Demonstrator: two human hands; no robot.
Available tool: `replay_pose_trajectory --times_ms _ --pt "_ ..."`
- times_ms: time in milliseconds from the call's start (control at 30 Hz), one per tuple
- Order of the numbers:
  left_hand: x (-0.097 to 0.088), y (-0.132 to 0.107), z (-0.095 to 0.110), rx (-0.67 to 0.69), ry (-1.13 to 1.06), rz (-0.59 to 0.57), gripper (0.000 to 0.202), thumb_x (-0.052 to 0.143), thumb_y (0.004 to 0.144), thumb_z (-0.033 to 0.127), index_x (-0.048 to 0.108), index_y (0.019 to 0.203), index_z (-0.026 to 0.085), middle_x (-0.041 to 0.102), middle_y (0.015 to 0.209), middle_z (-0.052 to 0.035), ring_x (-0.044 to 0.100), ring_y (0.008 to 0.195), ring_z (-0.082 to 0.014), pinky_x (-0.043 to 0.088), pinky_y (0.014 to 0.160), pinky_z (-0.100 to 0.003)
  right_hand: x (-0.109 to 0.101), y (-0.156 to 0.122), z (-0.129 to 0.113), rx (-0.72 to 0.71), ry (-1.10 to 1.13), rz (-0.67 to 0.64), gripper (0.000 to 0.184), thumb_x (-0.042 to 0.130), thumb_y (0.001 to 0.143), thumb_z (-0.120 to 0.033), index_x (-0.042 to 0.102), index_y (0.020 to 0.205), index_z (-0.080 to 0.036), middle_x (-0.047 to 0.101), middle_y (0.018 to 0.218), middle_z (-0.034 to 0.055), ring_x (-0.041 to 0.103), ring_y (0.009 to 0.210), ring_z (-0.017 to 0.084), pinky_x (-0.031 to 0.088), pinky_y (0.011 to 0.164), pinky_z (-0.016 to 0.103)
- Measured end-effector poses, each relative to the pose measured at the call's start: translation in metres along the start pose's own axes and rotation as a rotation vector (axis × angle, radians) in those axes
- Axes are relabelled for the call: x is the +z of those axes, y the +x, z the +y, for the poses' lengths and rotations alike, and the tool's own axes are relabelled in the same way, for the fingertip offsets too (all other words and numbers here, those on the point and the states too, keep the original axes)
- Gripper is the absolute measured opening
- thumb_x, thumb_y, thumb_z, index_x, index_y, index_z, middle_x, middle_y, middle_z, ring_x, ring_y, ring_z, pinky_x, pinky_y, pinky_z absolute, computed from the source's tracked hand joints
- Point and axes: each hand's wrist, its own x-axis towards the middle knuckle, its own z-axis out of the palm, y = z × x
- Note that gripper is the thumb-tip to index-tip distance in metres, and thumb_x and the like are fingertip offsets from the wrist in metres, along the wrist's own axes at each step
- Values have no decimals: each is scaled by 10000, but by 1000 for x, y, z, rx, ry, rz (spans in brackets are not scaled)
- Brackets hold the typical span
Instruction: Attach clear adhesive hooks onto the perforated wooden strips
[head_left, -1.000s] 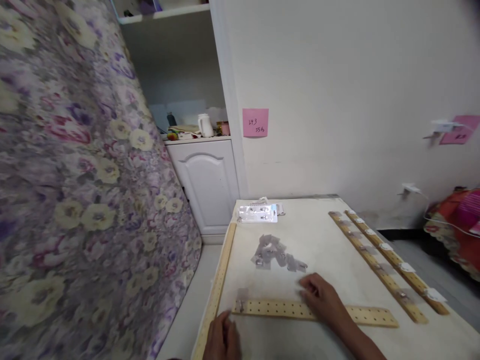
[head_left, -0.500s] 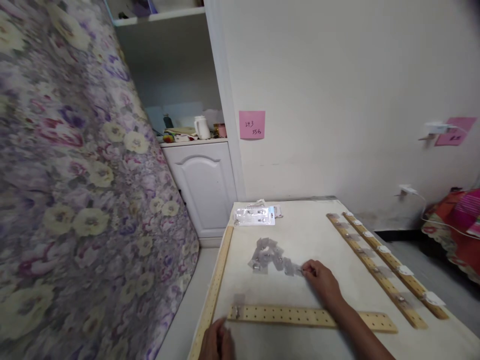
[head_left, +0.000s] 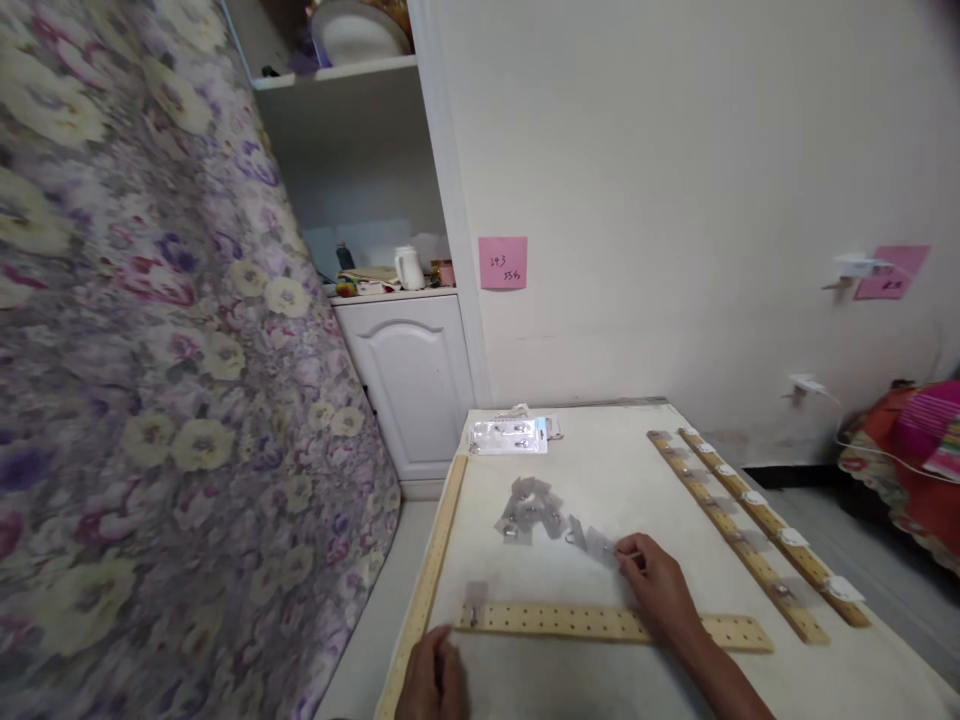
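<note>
My right hand (head_left: 654, 588) rests on the white table (head_left: 637, 470), fingers pinched on a small clear adhesive hook (head_left: 602, 546) at the right end of a pile of several such hooks (head_left: 534, 510). Just below lies a perforated wooden strip (head_left: 585, 622) with one clear hook fixed at its left end (head_left: 472, 603). My left hand (head_left: 429, 678) sits at the table's near left edge, beside a long wooden strip (head_left: 429, 580); its fingers are curled, and what they hold is hidden.
Two more wooden strips (head_left: 742, 525) carrying hooks lie diagonally on the right. A blister pack (head_left: 508, 436) lies at the table's far edge. A floral mattress (head_left: 150, 380) leans at left, a white cabinet (head_left: 409, 370) behind. A pink note (head_left: 502, 262) hangs on the wall.
My right hand moved up from the wooden strip to the hook pile, pinched a hook and drew it slightly back. The left hand stayed put.
</note>
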Motion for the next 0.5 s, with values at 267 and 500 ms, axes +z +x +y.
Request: replay_pose_trajectory --times_ms 267,500 --pt "-17 -8 22 -15 -184 -30 407 495 740 545 625 926 208 692 872 -33 633 806 -208 484 746 -297 -9 -28 -35 -77 99 -112 152 446 807 -307 558 846 -212 620 729 11 579 677 170 431 651 270" --pt "12 -51 62 -229 -559 -460 445 544 702 615 584 810 185 536 526 50 490 470 -116 363 473 -229 -4 -56 -62 -221 135 -179 104 445 819 -243 545 825 -219 580 760 7 545 688 156 420 640 256"
